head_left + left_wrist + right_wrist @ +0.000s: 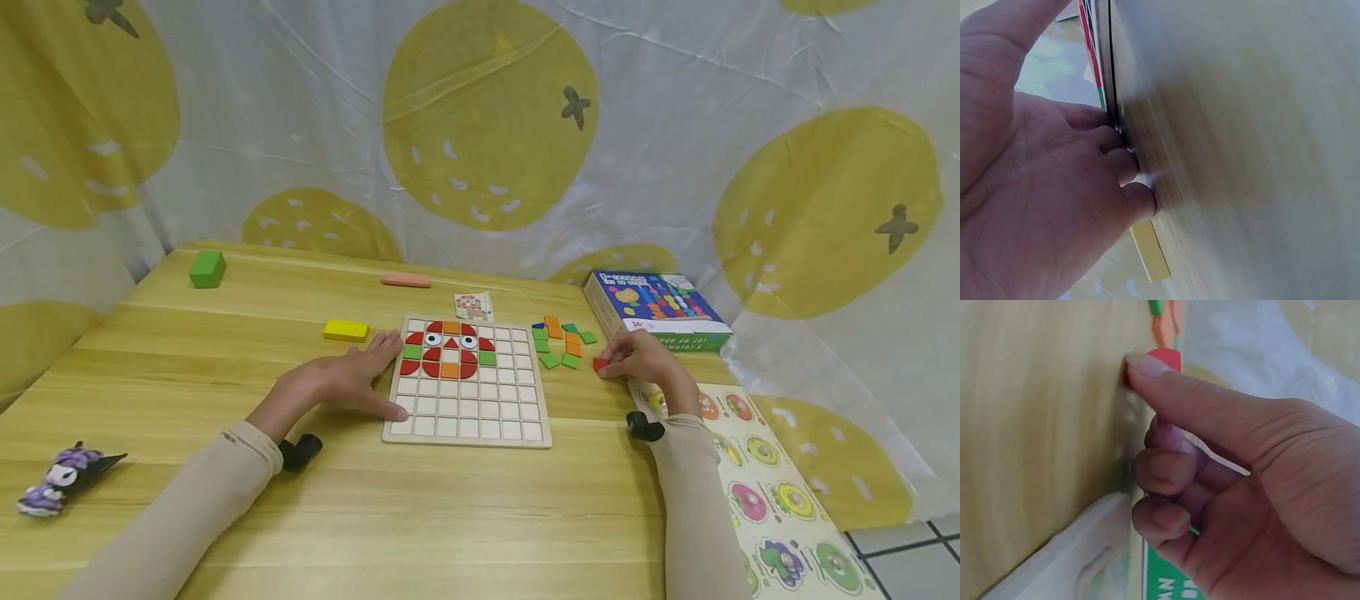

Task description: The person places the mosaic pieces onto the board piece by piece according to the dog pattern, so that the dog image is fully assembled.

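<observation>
My right hand (pixel 640 357) pinches a red tile (pixel 600 364) just right of the loose pieces; in the right wrist view the thumb lies over the red tile (pixel 1166 357) and the other fingers curl below. My left hand (pixel 363 375) spreads along the left edge of the wooden grid board (pixel 468 429), thumb on its lower left corner and fingertips at its upper left side. Red, orange, green and eye-printed tiles (pixel 450 354) fill part of the board's upper left. In the left wrist view the left hand (pixel 1054 187) touches the board's edge.
Loose green and orange tiles (pixel 570 350) lie right of the board. A picture card (pixel 474 306) is behind it, a yellow block (pixel 346 331) to its left. A blue box (pixel 660 304) and fruit puzzle board (pixel 772 483) stand right; a green block (pixel 207 269) and figurine (pixel 63 479) left.
</observation>
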Demonstrator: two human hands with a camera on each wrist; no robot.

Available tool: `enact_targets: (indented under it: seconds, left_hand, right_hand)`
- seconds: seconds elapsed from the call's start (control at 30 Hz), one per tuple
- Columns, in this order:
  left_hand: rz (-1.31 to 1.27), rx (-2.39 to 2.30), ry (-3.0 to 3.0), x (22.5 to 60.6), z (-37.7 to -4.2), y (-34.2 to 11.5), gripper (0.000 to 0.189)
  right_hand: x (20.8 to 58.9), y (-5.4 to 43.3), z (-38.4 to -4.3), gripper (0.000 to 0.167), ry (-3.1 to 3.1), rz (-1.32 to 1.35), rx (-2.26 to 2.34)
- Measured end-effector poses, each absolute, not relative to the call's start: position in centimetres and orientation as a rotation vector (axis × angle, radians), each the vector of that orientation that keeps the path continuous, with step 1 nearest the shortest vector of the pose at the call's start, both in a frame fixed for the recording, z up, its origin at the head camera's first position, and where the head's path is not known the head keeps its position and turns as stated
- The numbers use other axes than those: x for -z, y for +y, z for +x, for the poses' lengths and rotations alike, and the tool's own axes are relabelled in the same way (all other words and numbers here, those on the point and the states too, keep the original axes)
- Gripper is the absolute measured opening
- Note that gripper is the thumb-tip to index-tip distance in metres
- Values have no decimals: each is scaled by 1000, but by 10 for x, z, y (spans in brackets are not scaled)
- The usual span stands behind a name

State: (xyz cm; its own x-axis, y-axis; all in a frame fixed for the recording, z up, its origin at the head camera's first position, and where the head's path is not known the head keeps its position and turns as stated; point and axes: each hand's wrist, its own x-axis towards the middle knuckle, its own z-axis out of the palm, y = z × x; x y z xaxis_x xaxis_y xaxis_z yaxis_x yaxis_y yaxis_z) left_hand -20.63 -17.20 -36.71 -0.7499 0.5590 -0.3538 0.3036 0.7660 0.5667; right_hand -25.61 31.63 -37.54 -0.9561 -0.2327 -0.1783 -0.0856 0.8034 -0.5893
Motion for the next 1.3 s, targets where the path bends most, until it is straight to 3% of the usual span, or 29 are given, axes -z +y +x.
enact_targets:
  seconds: [0.37, 0.77, 1.07, 1.3]
  left_hand:
    - [638, -646, 2447, 369, -209, -172, 127]
    - [628, -661, 2440, 369, -209, -173, 129]
    - [664, -698, 2427, 378, -214, -178, 138]
    - [639, -650, 2445, 369, -209, -173, 131]
  right_hand:
    - [357, 274, -258, 15, 2655, -408, 1042]
    - [371, 198, -260, 9, 2449, -588, 1225]
    - [378, 172, -255, 8, 2361, -603, 1235]
    - [381, 164, -253, 8, 2434, -606, 1196]
